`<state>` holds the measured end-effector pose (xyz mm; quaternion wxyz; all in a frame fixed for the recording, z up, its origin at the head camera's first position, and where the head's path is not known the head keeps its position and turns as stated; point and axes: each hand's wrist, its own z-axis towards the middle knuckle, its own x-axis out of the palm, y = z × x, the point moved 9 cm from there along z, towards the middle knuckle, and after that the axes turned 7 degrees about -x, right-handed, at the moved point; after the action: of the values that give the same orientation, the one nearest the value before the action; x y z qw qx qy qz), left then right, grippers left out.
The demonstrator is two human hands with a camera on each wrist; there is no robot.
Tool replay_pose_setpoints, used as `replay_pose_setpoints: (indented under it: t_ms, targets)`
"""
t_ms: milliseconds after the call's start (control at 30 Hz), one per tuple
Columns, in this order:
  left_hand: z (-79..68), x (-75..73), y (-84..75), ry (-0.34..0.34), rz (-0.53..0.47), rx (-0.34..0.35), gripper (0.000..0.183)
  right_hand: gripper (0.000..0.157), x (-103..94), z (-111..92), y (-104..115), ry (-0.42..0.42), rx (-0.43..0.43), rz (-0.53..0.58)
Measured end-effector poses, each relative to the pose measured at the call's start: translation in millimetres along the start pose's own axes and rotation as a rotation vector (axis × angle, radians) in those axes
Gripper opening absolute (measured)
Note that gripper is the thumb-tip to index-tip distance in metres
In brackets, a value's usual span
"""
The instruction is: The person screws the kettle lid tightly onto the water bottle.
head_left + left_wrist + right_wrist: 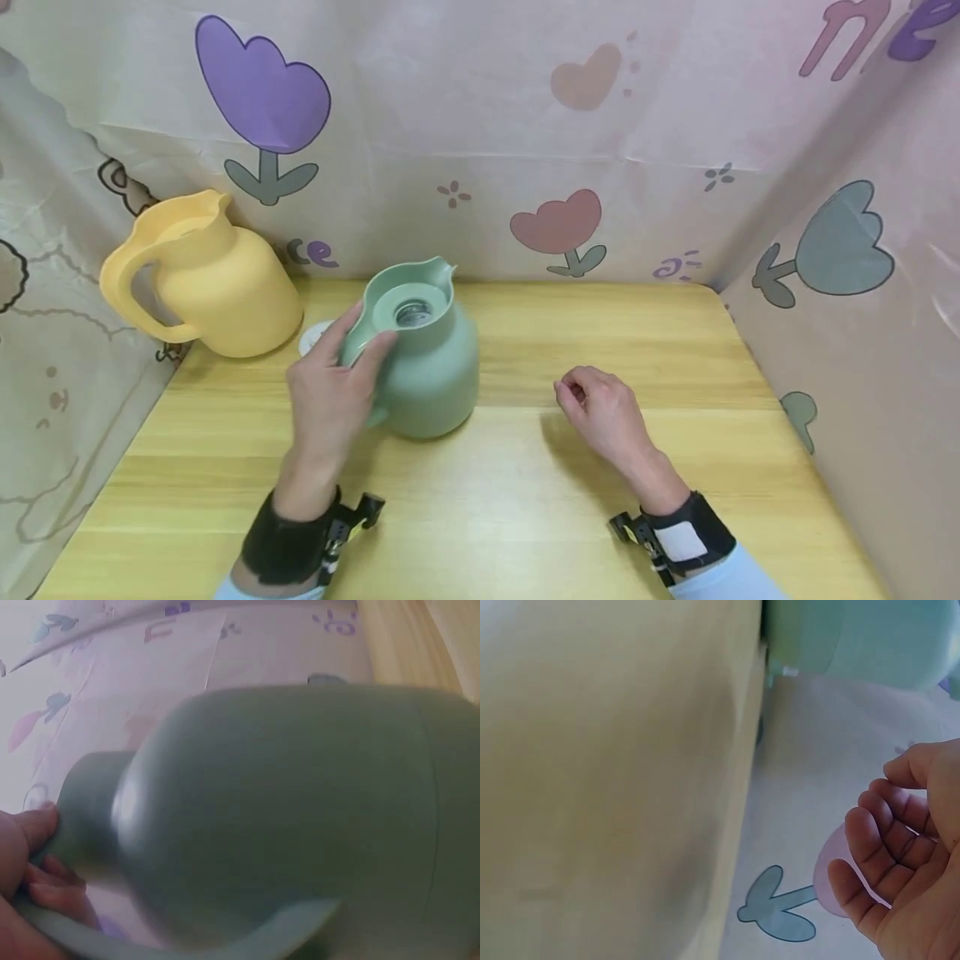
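Observation:
A mint-green thermos jug [438, 379] stands left of the table's middle, its spout pointing away to the right. In the top of its neck is a round opening with a shiny inside. My left hand [330, 387] grips the upper part of the jug's handle, thumb near the rim; the left wrist view shows the fingers around the handle beside the jug's neck [94, 810]. My right hand [606, 414] hovers over the table to the right of the jug, apart from it. Its fingers [870, 844] are loosely curled and hold nothing.
A yellow jug [225, 292] stands at the back left corner of the wooden table [525, 500]. Partly hidden behind my left hand is a small white round thing [313, 335]. Patterned cloth [450, 100] hangs at the back and both sides.

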<state>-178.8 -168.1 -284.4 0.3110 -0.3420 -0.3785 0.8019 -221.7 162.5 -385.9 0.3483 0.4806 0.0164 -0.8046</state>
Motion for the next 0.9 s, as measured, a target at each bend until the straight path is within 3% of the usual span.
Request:
replay_pose_setpoints:
  t_ms: [233, 400, 700, 900]
  targets:
    - [4.5, 45.9, -15.5, 0.040, -0.029, 0.081, 0.058, 0.013, -7.1, 17.0, -7.8, -0.036, 0.054, 0.013]
    - [7.2, 69.9, -22.1, 0.065, -0.048, 0.091, 0.060, 0.013, -7.9, 21.8, -11.9, -0.045, 0.084, 0.021]
    - [17.3, 101.0, -28.2, 0.130, -0.061, 0.079, 0.061, 0.014, -3.2, 35.7, -17.3, -0.081, 0.141, 0.079]
    - [28.7, 112.4, -24.7, 0.181, -0.067, 0.071, 0.061, 0.014, 1.9, 38.2, -20.4, -0.085, 0.155, 0.106]
